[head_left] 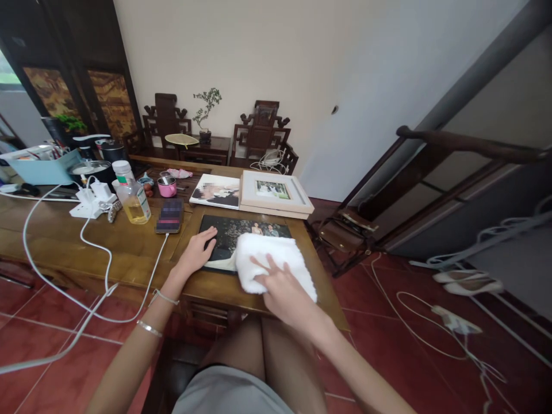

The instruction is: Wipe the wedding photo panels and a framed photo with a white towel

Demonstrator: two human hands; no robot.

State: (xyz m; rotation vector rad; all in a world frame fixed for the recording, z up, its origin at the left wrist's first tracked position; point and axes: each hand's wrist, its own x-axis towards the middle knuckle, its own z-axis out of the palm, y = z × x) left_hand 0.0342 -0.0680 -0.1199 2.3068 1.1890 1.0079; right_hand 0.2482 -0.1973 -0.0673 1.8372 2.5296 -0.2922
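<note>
Right grip (pixel 282 287), fingers spread, lies on white cloth (pixel 269 247) over photo panel (pixel 226 230); left grip (pixel 199 249), thumb apart, rests at panel's left end

- Head view, from above the lap (pixel 233 391), facing forward and down across the bench (pixel 129 244).
- Near: left hand (pixel 200 248), right hand (pixel 282 287).
- Far: wall (pixel 280 52) beyond the bench.

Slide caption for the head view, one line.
Right hand on a white cloth over a dark photo print, left hand resting at the print's left edge, wooden table beneath.
</note>
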